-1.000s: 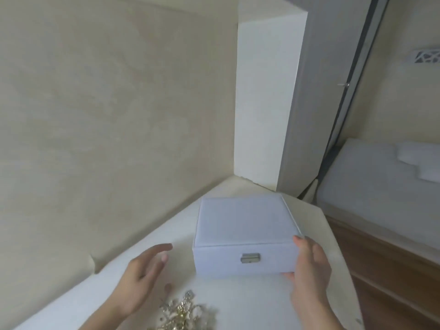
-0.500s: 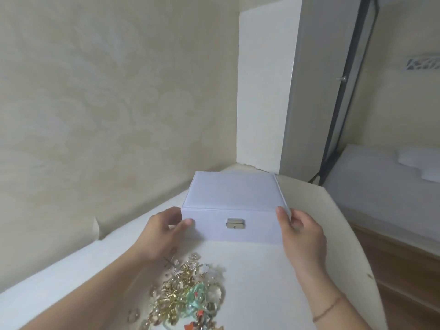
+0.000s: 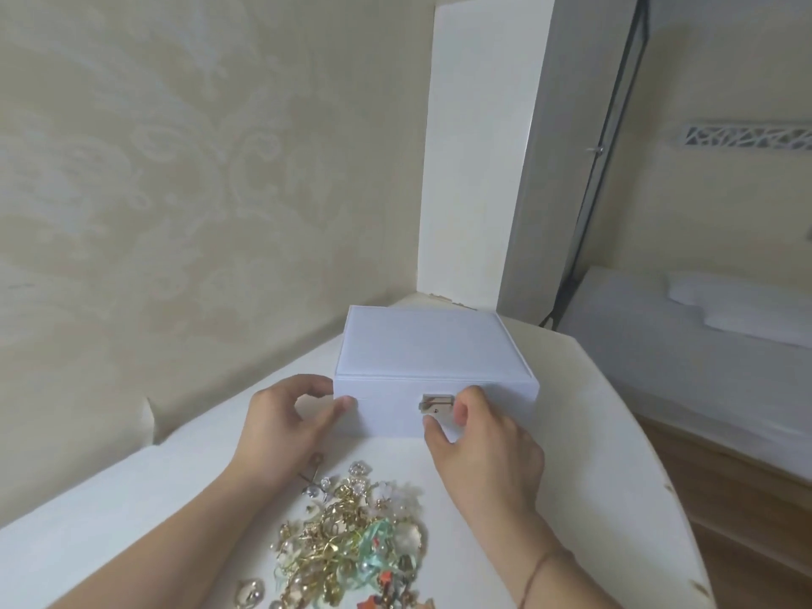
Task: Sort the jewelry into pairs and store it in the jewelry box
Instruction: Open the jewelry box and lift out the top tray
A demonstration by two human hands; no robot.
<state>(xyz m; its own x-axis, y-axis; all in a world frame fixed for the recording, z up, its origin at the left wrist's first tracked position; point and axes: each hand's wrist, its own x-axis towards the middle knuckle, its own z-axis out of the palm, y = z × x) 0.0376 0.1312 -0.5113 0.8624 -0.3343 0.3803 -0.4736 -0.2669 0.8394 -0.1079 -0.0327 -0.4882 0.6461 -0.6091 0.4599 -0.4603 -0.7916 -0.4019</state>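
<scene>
Gripping the near left corner of the white jewelry box [image 3: 428, 362], the left hand [image 3: 281, 426] has its thumb pressed on the front face and its fingers curled round the left side. The right hand [image 3: 479, 448] is at the front of the box, thumb and forefinger pinching at the small silver clasp [image 3: 434, 402] in the middle of the front face; a thin cord bracelet [image 3: 534, 573] circles that wrist. The two hands are apart, one at the corner and one at the clasp. The box is closed, its lid flat, and it stands on the pale counter [image 3: 580, 454] towards the far corner where the patterned cream wall [image 3: 184, 178] meets a white panel [image 3: 474, 160]. Just in front of the hands, between the forearms, lies a tangled heap of jewelry [image 3: 351, 534]: gold chains, clear stones, pearl-like beads, a mint-green loop and a small orange piece, with one ring-like piece [image 3: 250, 595] lying a little apart at the lower left. No writing or brand mark can be read on the box or clasp. To the right, below the counter's edge, is a bed [image 3: 703, 345] with white bedding.
</scene>
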